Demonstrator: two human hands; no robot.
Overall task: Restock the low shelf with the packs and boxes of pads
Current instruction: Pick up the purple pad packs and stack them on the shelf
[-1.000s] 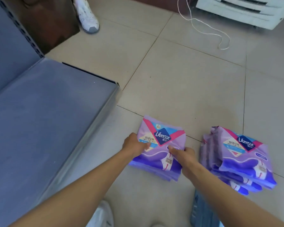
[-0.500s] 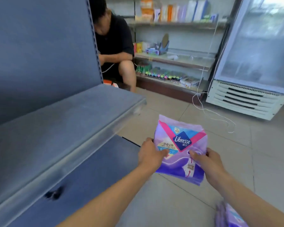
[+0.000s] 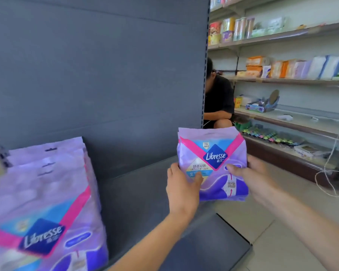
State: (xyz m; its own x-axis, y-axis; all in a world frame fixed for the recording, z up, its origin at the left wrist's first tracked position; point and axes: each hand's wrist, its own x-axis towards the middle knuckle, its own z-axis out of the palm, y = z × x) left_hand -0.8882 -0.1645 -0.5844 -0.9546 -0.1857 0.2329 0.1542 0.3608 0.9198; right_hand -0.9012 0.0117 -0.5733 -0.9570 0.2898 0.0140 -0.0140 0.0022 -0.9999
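Note:
A small stack of purple Libresse pad packs [image 3: 213, 157] is held upright in the air by both hands. My left hand [image 3: 182, 184] grips its lower left corner, thumb across the front. My right hand [image 3: 250, 175] grips its lower right side. The stack hangs above the right end of a grey shelf board [image 3: 145, 190]. A row of the same purple packs [image 3: 47, 202] stands upright on that board at the left, blurred and close to the camera.
The shelf's grey back panel [image 3: 98, 75] rises behind. A lower grey shelf board [image 3: 213, 247] juts out below, with tiled floor to its right. A person in black [image 3: 219, 100] crouches past the shelf end. Stocked shelves [image 3: 292, 79] line the right wall, and a white cord [image 3: 329, 173] hangs there.
Both hands have lifted the stack of packs off the floor and carried it up and left toward the shelf. The view has risen from the floor to the shelf.

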